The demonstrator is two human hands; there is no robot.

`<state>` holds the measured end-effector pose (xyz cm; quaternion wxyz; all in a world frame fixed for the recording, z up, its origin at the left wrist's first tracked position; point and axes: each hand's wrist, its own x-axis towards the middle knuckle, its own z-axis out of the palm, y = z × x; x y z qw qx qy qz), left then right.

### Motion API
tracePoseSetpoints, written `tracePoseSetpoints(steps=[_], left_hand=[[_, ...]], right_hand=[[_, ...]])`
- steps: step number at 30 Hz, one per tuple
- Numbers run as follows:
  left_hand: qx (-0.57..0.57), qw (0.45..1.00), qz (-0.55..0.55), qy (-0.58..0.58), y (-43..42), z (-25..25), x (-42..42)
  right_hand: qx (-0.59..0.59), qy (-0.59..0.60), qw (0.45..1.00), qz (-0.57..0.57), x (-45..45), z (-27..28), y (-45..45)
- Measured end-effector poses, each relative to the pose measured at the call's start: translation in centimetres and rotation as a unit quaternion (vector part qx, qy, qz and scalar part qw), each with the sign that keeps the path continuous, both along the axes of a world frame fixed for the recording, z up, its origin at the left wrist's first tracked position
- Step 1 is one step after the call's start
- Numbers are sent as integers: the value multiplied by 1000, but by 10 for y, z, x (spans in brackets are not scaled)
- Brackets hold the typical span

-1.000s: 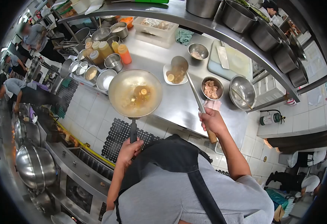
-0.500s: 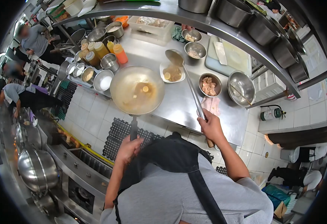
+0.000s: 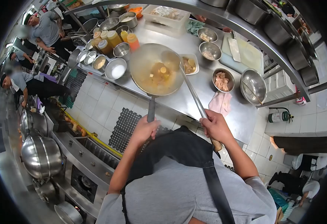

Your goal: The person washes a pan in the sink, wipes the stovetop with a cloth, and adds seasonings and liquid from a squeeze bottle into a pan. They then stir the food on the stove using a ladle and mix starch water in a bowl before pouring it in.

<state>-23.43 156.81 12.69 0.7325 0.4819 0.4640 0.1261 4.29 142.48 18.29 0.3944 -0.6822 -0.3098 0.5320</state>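
My left hand (image 3: 145,131) is closed around the dark handle of a wok (image 3: 144,83), which is over the steel table's near edge. Brown liquid with a few pale pieces lies in the wok. My right hand (image 3: 216,127) grips the long shaft of a ladle (image 3: 193,91) above its wooden end. The ladle's bowl is inside the wok, at its right side. Partly hidden behind the wok's right rim stands a white square bowl (image 3: 196,68) with brown liquid and pieces in it. To its right is a steel bowl of raw meat (image 3: 222,81).
Squeeze bottles (image 3: 114,39) and steel containers (image 3: 115,69) stand left of the wok. A knife (image 3: 233,48) lies on a cutting board (image 3: 247,56). A pink cloth (image 3: 220,103) lies near the table's edge. An overhead shelf (image 3: 208,15) crosses above. Other people (image 3: 46,30) stand at left.
The ladle's bowl has gone from above the white bowl into the wok. The wok has shifted toward the white bowl and now partly covers it. The liquid in the wok looks fuller.
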Motion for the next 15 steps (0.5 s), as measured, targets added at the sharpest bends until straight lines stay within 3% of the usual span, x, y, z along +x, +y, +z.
tracePoseSetpoints(steps=[15], left_hand=[[-21, 999, 42, 6, -6, -3, -3]], right_hand=[[-59, 94, 991, 79, -31, 38, 1]])
